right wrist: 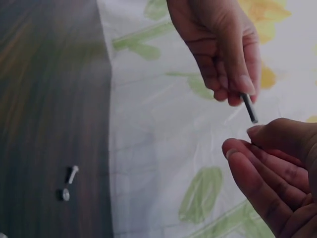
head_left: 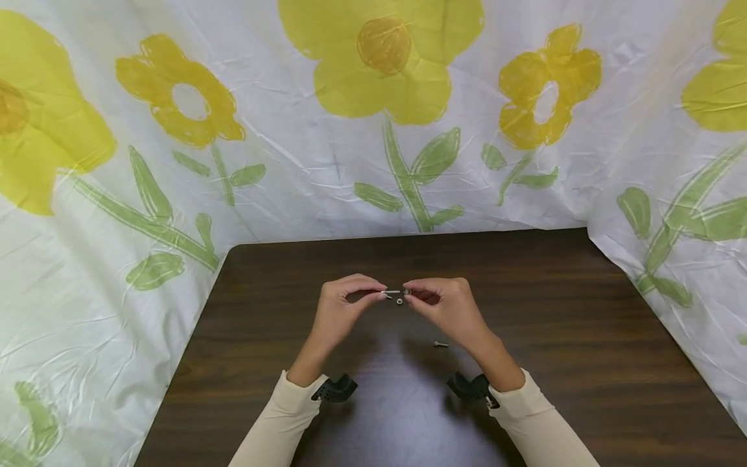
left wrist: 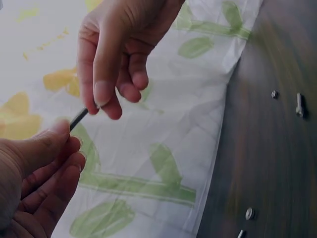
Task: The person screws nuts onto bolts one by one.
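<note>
A thin metal bolt (head_left: 393, 292) is pinched between thumb and fingertips of the left hand (head_left: 343, 305), its shaft pointing right. In the left wrist view the dark shaft (left wrist: 79, 119) spans the space between the left hand (left wrist: 42, 173) and the right hand (left wrist: 121, 49). The right hand (head_left: 452, 305) pinches a small metal piece (head_left: 407, 292) at the shaft's end, mostly covered by its fingertips. From the right wrist view, the shaft (right wrist: 249, 108) stops just short of the right hand's fingertips (right wrist: 255, 130).
On the dark wooden table (head_left: 233, 337), a small nut (head_left: 399, 301) lies beneath the hands and a bolt (head_left: 441, 344) nearer the person. Another bolt (right wrist: 74, 173) lies beside a nut (right wrist: 65, 194). A flowered cloth (head_left: 280, 181) hangs around the table's back and sides.
</note>
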`<state>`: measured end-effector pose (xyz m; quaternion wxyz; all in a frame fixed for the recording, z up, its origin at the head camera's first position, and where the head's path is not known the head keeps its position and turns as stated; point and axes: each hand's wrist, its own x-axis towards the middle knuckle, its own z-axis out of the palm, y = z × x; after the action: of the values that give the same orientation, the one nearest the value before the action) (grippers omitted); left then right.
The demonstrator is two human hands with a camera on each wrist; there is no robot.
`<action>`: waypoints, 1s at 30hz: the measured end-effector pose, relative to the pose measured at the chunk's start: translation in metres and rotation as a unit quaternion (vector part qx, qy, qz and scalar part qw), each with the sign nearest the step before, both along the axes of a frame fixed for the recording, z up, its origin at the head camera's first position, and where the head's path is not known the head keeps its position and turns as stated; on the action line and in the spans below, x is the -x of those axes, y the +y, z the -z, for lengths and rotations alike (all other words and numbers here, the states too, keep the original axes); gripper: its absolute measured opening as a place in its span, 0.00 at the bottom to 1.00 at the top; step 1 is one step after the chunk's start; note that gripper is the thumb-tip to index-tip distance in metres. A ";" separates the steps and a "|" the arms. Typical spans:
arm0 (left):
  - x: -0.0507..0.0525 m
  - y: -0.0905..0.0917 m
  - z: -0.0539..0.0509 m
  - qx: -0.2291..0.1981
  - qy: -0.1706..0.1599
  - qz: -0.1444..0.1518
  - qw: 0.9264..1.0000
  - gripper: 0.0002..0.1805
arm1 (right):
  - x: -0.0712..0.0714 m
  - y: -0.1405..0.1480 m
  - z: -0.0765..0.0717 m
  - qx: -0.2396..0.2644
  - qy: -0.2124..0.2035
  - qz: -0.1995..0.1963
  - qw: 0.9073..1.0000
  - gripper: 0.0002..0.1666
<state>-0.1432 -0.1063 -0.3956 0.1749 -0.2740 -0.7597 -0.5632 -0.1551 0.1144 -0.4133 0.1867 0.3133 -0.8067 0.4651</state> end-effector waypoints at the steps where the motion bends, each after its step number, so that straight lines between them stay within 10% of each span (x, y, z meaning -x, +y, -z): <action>1: -0.001 0.001 -0.002 -0.001 0.002 0.001 1.000 0.06 | -0.001 0.000 -0.001 -0.002 0.003 -0.001 1.000 0.13; 12: 0.008 0.003 0.019 0.011 0.051 0.004 0.999 0.07 | -0.007 -0.002 -0.009 0.010 0.018 -0.016 1.000 0.13; 30: 0.006 0.003 0.005 -0.019 0.059 0.031 0.998 0.06 | -0.005 -0.003 -0.007 0.150 0.009 -0.032 0.988 0.14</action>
<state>-0.1496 -0.1030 -0.4007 0.2068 -0.3266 -0.7282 -0.5659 -0.1497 0.1111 -0.4066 0.2237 0.3121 -0.7157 0.5834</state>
